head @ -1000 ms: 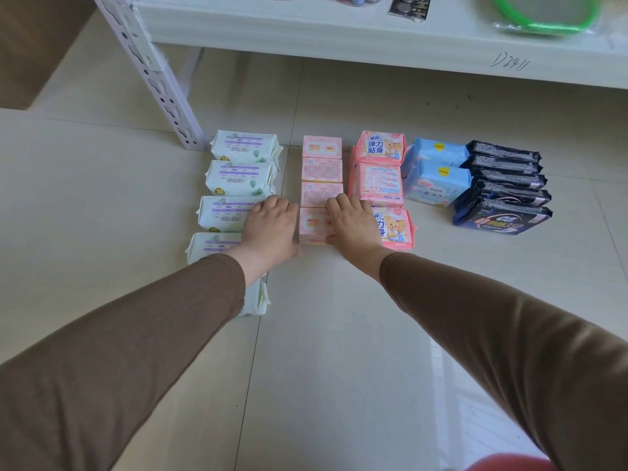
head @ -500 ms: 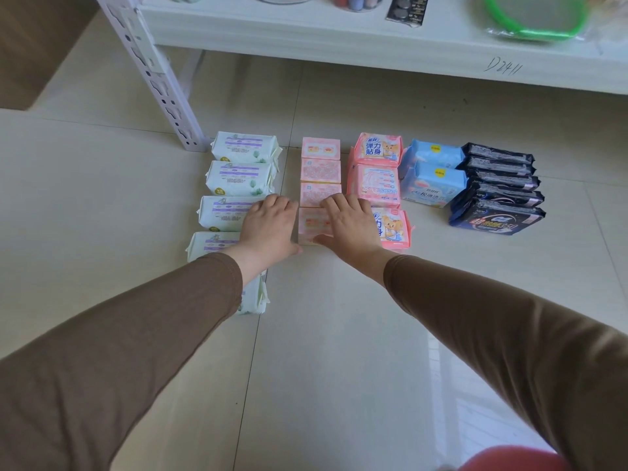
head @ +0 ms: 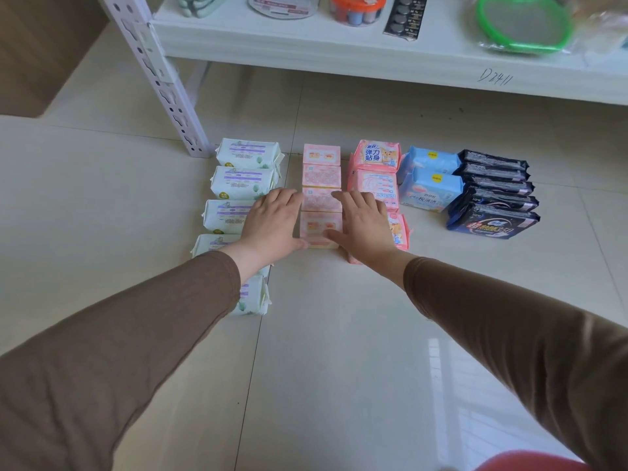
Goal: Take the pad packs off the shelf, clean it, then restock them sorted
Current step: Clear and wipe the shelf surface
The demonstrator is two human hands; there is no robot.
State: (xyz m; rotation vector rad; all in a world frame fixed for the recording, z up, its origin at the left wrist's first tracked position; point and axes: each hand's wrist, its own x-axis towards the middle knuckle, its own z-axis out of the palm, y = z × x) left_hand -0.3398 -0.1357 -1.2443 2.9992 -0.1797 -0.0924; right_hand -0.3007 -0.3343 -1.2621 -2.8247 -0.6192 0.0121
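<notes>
Pad packs lie in sorted columns on the tiled floor in front of the white shelf (head: pixel 339 59). From left: pale green packs (head: pixel 246 183), small pink boxes (head: pixel 321 175), pink bear packs (head: pixel 375 156), light blue packs (head: pixel 430 190), dark navy packs (head: pixel 492 219). My left hand (head: pixel 272 222) lies with straight fingers against the left side of the pink box column, over the green packs. On the column's right side, my right hand (head: pixel 362 222) presses flat, covering part of the bear packs. The nearest pink box (head: pixel 319 229) sits between both hands.
A perforated white shelf post (head: pixel 163 79) stands at the left by the green packs. On the shelf board are an orange-lidded jar (head: pixel 356 8), a card of button cells (head: pixel 402 15) and a green-rimmed item in plastic (head: pixel 523 25). A brown surface (head: pixel 40 45) is far left.
Both hands stay flanking the pink box column, barely shifted. The view has tilted up a little, showing more of the shelf board.
</notes>
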